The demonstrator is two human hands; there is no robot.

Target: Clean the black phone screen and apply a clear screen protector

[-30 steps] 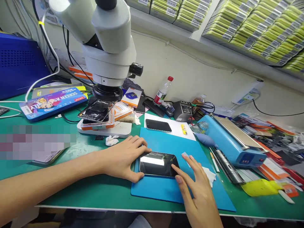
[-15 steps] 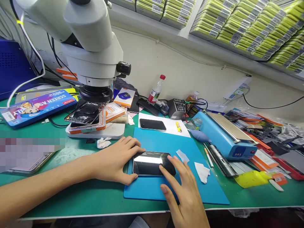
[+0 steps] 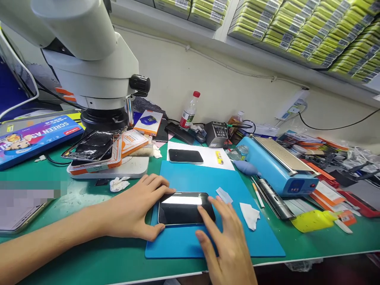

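A smartphone (image 3: 187,213) with a dark glossy screen lies flat on a blue mat (image 3: 178,245), a bright reflection across its top half. At its left end, my left hand (image 3: 139,209) holds it, the thumb at the lower corner and the index finger at the upper one. My right hand (image 3: 228,241) is over the phone's right end with fingers spread; the index fingertip is at the screen. Right of the phone, a small translucent film (image 3: 224,195) and a crumpled white wipe (image 3: 249,216) lie on the mat.
A microscope (image 3: 89,63) stands at left over a disassembled phone (image 3: 92,145). Behind the mat, another phone (image 3: 185,156) rests on white paper. To the right are a blue air blower (image 3: 247,168), a blue machine (image 3: 273,170) and a yellow bottle (image 3: 314,221). Another phone (image 3: 23,209) lies far left.
The camera view has shifted slightly, so the bench things appear further left. Both hands keep nearly the same pose at the phone.
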